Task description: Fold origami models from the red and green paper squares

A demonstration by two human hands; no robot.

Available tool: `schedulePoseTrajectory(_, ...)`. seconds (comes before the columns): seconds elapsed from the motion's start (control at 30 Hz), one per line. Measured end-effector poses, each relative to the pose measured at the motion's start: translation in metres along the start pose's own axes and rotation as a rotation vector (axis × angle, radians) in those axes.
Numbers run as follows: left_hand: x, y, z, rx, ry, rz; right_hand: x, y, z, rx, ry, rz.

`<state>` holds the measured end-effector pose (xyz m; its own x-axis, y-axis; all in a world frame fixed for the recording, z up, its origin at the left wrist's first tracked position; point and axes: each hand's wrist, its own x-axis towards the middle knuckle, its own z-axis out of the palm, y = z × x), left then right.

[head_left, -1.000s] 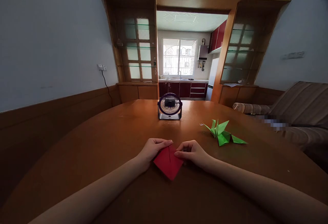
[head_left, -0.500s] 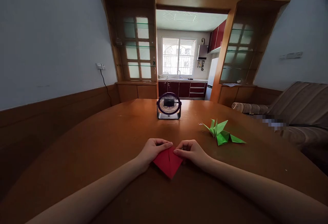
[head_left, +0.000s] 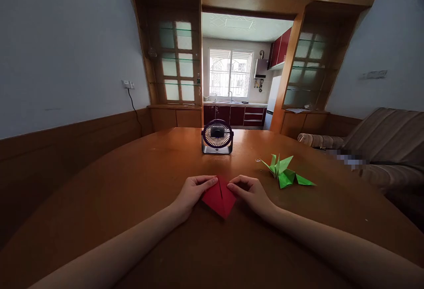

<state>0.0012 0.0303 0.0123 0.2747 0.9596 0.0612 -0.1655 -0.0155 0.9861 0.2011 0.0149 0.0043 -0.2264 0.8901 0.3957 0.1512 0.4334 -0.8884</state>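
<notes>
Folded sheet (head_left: 217,201), in the grip: was red, crossed by one dark line. Paper figure (head_left: 287,178), right of the grip: was bright green, paler on some faces. Fan (head_left: 217,133), beyond the grip: was dark purple and grey. Table (head_left: 132,183), beneath the grip: was orange-brown. Sofa (head_left: 387,136), far right of the grip: bore brown and beige stripes. Kitchen cupboards (head_left: 222,115), farthest beyond: were dark red.

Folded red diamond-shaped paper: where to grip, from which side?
Probably pinch the red paper at its near corner, coming from the near side: that corner tapers to a point, uncovered, while the left hand and right hand hold its far left and right edges.
</notes>
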Motion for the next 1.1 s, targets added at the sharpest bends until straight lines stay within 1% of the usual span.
schedulePoseTrajectory(0.1,-0.003,0.006,0.002,0.135,0.060,0.165,0.001,-0.003,-0.001,-0.088,0.026,-0.080)
schedulePoseTrajectory(0.17,-0.006,0.010,0.003,0.221,0.082,0.281,0.001,-0.006,0.000,-0.064,0.019,-0.110)
schedulePoseTrajectory(0.23,-0.009,0.014,0.006,0.275,0.072,0.367,0.001,-0.010,0.000,-0.022,0.003,-0.126)
schedulePoseTrajectory(0.3,-0.013,0.017,0.008,0.301,0.049,0.417,0.001,-0.013,0.001,-0.013,-0.001,-0.140)
schedulePoseTrajectory(0.4,-0.016,0.019,0.009,0.321,0.041,0.458,0.001,-0.012,-0.001,-0.029,0.034,-0.167)
schedulePoseTrajectory(0.57,-0.004,0.018,-0.003,0.320,0.086,0.450,0.004,0.001,-0.007,0.021,0.090,-0.177)
schedulePoseTrajectory(0.63,0.003,0.015,-0.010,0.319,0.108,0.439,0.006,0.006,-0.011,0.052,0.115,-0.153)
schedulePoseTrajectory(0.73,0.010,0.011,-0.018,0.299,0.151,0.380,0.009,0.012,-0.015,0.077,0.161,-0.105)
schedulePoseTrajectory(0.93,0.016,0.005,-0.024,0.135,0.220,0.306,0.011,0.019,-0.021,0.061,0.179,-0.037)
schedulePoseTrajectory(1.1,0.019,-0.001,-0.027,0.016,0.260,0.254,0.014,0.024,-0.023,0.135,0.196,0.017)
